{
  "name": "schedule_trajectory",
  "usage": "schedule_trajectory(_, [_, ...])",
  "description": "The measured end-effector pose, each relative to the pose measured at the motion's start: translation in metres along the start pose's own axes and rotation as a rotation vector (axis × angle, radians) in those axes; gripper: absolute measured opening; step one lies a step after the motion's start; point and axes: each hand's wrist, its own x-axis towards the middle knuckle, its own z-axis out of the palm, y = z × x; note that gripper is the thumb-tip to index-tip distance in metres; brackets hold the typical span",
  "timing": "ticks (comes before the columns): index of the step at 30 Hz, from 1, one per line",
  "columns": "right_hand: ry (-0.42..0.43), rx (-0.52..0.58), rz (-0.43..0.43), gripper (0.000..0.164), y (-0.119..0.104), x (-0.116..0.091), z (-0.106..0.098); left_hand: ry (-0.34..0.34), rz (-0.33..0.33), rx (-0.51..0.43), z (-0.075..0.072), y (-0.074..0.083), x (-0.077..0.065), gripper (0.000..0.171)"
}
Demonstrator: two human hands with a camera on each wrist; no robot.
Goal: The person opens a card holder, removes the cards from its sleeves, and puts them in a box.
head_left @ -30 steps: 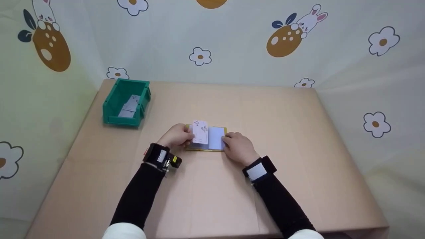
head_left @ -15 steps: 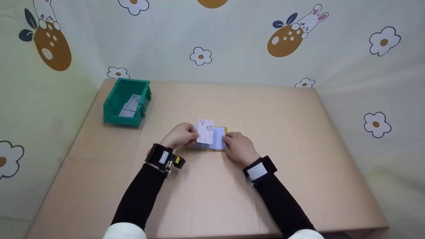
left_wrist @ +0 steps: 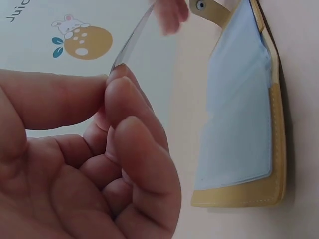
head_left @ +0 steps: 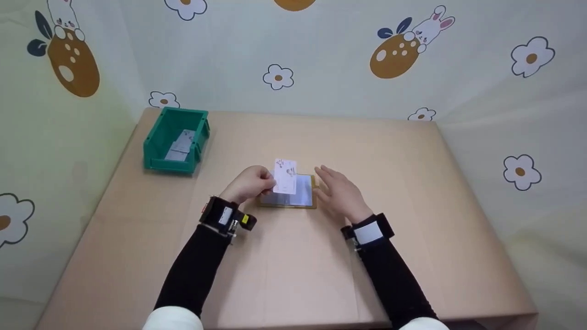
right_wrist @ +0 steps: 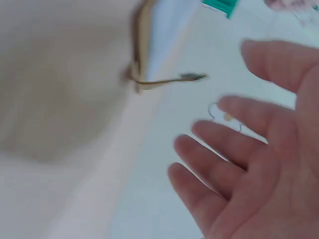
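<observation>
Between thumb and fingertips my left hand (head_left: 250, 184) pinches a white printed card (head_left: 285, 176) by its left edge. The card is raised over a yellow card holder (head_left: 302, 190), which lies spread on the table with clear plastic sleeves showing. In the left wrist view the card appears nearly edge-on, and the card holder (left_wrist: 239, 196) has a snap strap (left_wrist: 212, 11). My right hand (head_left: 341, 195) is just right of the card holder, fingers extended and apart from it. The right wrist view shows that hand (right_wrist: 264, 149) holding nothing.
A green bin (head_left: 176, 166) containing several similar white cards (head_left: 182, 142) stands at the table's back left. The tan-covered table (head_left: 394, 256) meets patterned cloth walls (head_left: 321, 55) at the back and sides.
My right hand has let go of the card holder's right edge and lifted away, its fingers straightening. My left hand has carried the card a little to the right and up.
</observation>
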Motion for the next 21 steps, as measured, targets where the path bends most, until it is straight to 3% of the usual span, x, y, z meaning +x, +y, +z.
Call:
schedule_trajectory(4, [0.064,0.238,0.073,0.038,-0.007,0.005,-0.006,-0.021,0.021,-0.031,0.005,0.005,-0.003,0.011])
schedule_trajectory(7, [0.019,0.456,0.13,0.027,-0.015,0.009,-0.004,-0.044,0.058,-0.047,0.012,0.008,-0.004,0.012])
schedule_trajectory(10, [-0.043,0.603,0.179,0.024,-0.021,0.011,-0.001,-0.045,0.106,-0.038,0.019,0.011,-0.007,0.011])
schedule_trajectory(15, [-0.034,0.73,0.218,0.026,-0.027,0.012,0.0,0.019,0.129,-0.047,0.026,0.013,-0.011,0.009])
schedule_trajectory(21, [0.018,0.762,0.219,0.023,-0.032,0.012,-0.003,0.049,0.143,-0.07,0.034,0.016,-0.017,0.013])
